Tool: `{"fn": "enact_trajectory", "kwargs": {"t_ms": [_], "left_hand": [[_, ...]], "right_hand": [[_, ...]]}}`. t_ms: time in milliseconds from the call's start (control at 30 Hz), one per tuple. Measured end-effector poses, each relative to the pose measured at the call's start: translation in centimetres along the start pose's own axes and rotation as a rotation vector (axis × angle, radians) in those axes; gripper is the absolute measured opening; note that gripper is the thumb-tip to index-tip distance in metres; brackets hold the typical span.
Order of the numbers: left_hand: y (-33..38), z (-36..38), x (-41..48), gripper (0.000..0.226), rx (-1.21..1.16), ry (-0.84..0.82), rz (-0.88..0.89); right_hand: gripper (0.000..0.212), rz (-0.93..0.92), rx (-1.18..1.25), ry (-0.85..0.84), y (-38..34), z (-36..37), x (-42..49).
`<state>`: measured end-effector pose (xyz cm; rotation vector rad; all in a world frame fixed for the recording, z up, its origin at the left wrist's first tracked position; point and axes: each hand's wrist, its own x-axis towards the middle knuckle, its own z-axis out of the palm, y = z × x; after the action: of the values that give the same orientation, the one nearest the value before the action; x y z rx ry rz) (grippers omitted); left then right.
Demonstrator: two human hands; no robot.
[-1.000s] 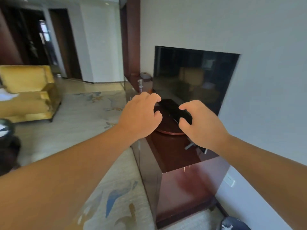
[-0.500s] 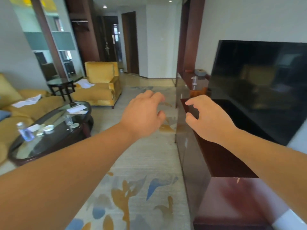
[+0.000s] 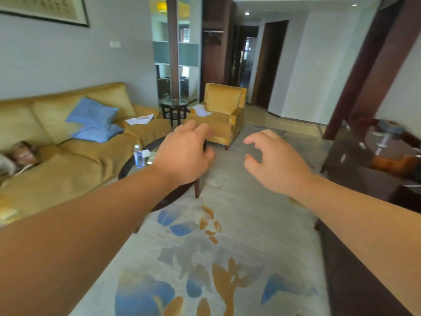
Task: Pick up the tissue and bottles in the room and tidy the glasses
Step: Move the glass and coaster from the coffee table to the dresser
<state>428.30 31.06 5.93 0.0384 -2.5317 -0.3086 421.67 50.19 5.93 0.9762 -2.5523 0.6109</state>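
1. Head view has swung left since half a second ago: the dark television that filled the right side is gone from sight, and the yellow sofa (image 3: 68,156) with two blue cushions (image 3: 92,115) now fills the left.
2. Both arms stay stretched forward over the patterned rug (image 3: 216,258). The left hand (image 3: 182,156) is loosely curled and holds nothing; the right hand (image 3: 273,163) is also empty, its fingers (image 3: 251,139) hooked apart from the thumb.
3. A small clear bottle (image 3: 138,156) with a white cap stands upright on the round glass table (image 3: 136,167), just beside the left forearm in the picture; the left hand hides much of the table.
4. White papers (image 3: 140,119) lie on the sofa, more (image 3: 201,109) on the yellow armchair (image 3: 223,115) behind the table.
5. Open rug runs between the table's edge on the left and the dark wooden cabinet (image 3: 355,179) on the right, on to a doorway (image 3: 270,62) beyond.
6. Any label on the bottle is too blurred to read, as is the framed picture (image 3: 43,8) on the wall.
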Motion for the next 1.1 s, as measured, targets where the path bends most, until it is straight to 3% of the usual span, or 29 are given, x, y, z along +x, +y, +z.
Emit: {"fn": "enact_trajectory", "kwargs": {"t_ms": [200, 433, 800, 1100], "left_hand": [[-11.4, -1.6, 0.9, 0.040, 0.086, 0.023, -0.132], [-20.8, 0.5, 3.0, 0.036, 0.148, 0.024, -0.285], [-26.8, 8.1, 16.1, 0.036, 0.235, 0.034, -0.371], [-31.8, 14.8, 27.3, 0.035, 0.212, 0.027, -0.379]], "right_hand": [[0.036, -0.109, 0.060, -0.079, -5.8, 7.7, 7.7], [0.039, -0.191, 0.094, -0.158, -6.8, 15.2, 15.6], [0.036, -0.275, 0.196, -0.177, 1.0, 22.3, 31.7], [0.033, -0.230, 0.209, -0.194, 7.3, 27.0, 42.8]]}}
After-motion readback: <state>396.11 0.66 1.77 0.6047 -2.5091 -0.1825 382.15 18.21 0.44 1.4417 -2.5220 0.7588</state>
